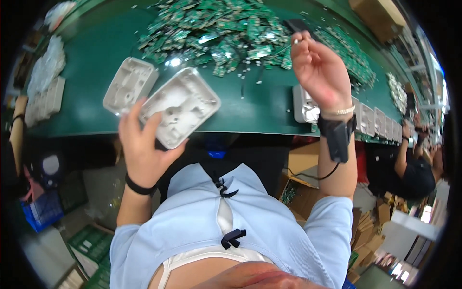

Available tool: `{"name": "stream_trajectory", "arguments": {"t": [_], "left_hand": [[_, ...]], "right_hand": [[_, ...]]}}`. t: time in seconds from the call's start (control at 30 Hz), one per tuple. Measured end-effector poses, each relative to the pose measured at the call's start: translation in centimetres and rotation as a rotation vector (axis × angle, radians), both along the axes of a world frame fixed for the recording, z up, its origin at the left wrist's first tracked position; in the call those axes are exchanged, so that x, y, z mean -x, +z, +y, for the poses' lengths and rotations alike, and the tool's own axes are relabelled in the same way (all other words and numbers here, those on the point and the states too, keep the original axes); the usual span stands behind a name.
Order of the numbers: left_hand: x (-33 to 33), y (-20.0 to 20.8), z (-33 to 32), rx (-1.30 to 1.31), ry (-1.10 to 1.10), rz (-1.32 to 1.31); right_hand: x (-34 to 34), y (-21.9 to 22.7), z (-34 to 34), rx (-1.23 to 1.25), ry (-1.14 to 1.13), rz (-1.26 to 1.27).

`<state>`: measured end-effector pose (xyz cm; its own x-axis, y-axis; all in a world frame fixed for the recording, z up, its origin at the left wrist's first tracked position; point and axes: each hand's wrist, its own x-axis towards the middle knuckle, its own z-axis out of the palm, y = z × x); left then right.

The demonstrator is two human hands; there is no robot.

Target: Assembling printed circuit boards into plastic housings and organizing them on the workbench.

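One near plastic housing [192, 103]: pale, open side up, left of centre at the green bench's [260, 113] near edge.
Left hand [149, 142]: holds that housing by its near left wall.
Right hand [320, 70]: raised right, by the circuit boards [211, 29]; fingertips drawn together, contents unclear.
Good grip: housing steady, fingers clear of moulded posts.

Table [255, 113]: green surface, spanning the view. Upper right: cardboard box [378, 19], with pale metal shelving [428, 62] beyond. Lower left: grey floor [50, 248], blue bin [43, 212], green crates [91, 243]. Beneath table, right of centre: open carton [305, 195]. Bright patches [426, 214] at far right; source indeterminate.
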<state>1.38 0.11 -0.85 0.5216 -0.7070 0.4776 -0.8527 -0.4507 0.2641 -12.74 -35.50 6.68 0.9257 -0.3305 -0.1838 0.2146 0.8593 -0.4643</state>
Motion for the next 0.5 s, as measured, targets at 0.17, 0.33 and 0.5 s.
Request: {"name": "stream_trajectory", "arguments": {"t": [0.17, 0.33, 0.5], "left_hand": [[0.2, 0.0, -1.0, 0.061, -0.131, 0.114], [0.4, 0.0, -1.2, 0.083, -0.179, 0.111], [0.8, -0.2, -1.9, 0.263, -0.176, 0.174]], "right_hand": [[-0.3, -4.6, 6.3, 0.393, -0.152, 0.062], [-0.4, -7.1, 12.3, 0.718, -0.224, 0.115], [-1.1, -8.5, 14.9, 1.163, -0.246, 0.125]]}}
